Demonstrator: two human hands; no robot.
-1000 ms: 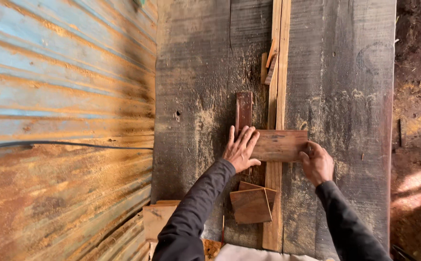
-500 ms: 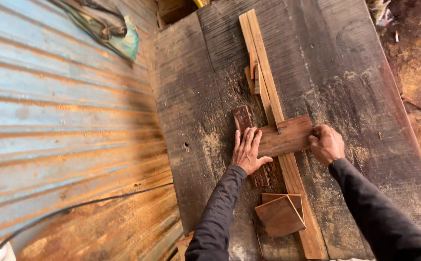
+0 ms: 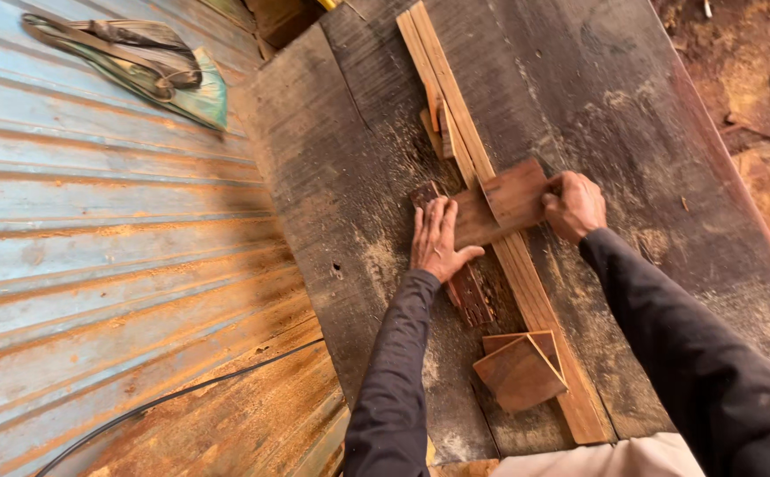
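A small reddish-brown wooden board (image 3: 502, 203) lies crosswise over a long pale wooden batten (image 3: 491, 203) on a dark, worn workbench (image 3: 615, 115). My left hand (image 3: 436, 240) presses flat on the board's left end, fingers spread. My right hand (image 3: 573, 205) grips the board's right end with curled fingers. Under my left palm a dark narrow wood strip (image 3: 469, 293) runs along the batten. Both arms wear dark sleeves.
Two square brown wood offcuts (image 3: 519, 369) are stacked against the batten near me. A small wood scrap (image 3: 434, 119) sits by the batten farther up. Rusty corrugated metal sheeting (image 3: 102, 265) lies at left with a green cloth bag (image 3: 169, 75). Red earth (image 3: 756, 79) is at right.
The view has swung, so the bench and batten now slant across the frame. Both hands keep hold of the small board across the batten; a bag has come into view at upper left.
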